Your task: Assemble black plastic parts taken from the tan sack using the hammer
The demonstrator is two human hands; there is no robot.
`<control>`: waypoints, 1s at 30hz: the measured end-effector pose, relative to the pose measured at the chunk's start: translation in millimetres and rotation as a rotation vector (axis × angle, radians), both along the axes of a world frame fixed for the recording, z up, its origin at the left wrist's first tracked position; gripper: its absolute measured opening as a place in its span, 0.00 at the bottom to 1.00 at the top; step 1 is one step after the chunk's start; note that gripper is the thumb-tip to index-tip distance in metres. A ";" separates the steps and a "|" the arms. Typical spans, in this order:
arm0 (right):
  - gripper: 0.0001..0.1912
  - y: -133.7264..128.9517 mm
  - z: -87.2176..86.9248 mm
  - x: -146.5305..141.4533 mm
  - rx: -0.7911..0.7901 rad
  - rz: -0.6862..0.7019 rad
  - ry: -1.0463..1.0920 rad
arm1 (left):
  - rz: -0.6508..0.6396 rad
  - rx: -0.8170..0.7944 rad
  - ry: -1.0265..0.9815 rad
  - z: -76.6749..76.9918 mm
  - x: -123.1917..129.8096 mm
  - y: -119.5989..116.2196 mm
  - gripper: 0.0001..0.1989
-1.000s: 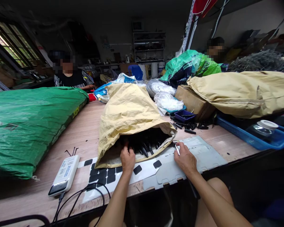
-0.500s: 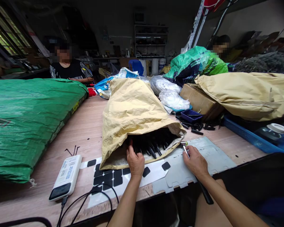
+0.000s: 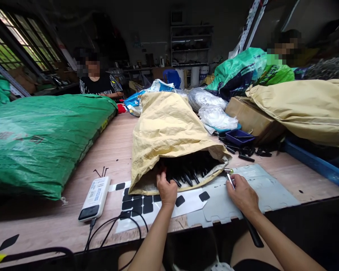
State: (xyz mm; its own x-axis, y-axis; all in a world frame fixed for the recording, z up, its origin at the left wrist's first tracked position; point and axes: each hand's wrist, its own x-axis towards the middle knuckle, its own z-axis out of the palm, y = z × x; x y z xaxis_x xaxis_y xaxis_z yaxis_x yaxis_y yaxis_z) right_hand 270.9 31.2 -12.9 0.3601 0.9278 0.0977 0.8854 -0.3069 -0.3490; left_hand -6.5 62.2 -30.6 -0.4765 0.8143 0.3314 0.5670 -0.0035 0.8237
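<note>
My left hand (image 3: 167,190) reaches into the mouth of a tan woven sack (image 3: 169,124), its thumb and fingers apart at the left end of the opening. Its fingertips fade into the dark interior, against black, slender handle-like pieces (image 3: 188,178) heaped inside. To the right of the sack's mouth, my right hand (image 3: 244,194) is closed around a small hammer (image 3: 253,231) with a metal shaft and a black grip. The hammer's small head, yellowish at one end, sits beside the sack's rim, above a grey mat (image 3: 260,188).
A bulging green sack (image 3: 45,143) lies left, near a white power bank (image 3: 94,199) with black cables. Black square stickers (image 3: 137,205) lie in front. A purple tray (image 3: 240,138), cardboard box (image 3: 251,118) and blue tray (image 3: 313,162) stand right. Two people sit across the table.
The view has swung left, so things appear farther right. My left hand's fingers are deeper in the sack's dark mouth. My right hand keeps hold of the hammer by the mat.
</note>
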 end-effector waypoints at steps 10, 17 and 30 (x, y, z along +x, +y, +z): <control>0.09 -2.6 0.8 1.6 0.026 0.022 0.027 | -0.057 0.042 0.017 -0.3 -3.3 0.2 0.26; 0.08 -4.7 3.4 0.7 0.050 0.045 0.063 | -0.086 0.010 0.039 0.6 -3.9 -1.9 0.25; 0.11 -2.7 5.3 -0.4 0.014 0.014 0.044 | -0.117 0.027 0.010 1.5 -3.5 -1.7 0.27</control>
State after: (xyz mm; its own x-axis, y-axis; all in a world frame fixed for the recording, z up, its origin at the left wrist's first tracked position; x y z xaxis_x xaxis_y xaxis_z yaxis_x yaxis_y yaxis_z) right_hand 270.5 28.5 -7.7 0.3511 0.9315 0.0948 0.8735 -0.2894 -0.3915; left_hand -10.0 60.5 -29.1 -0.3750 0.8548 0.3588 0.5699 -0.0927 0.8165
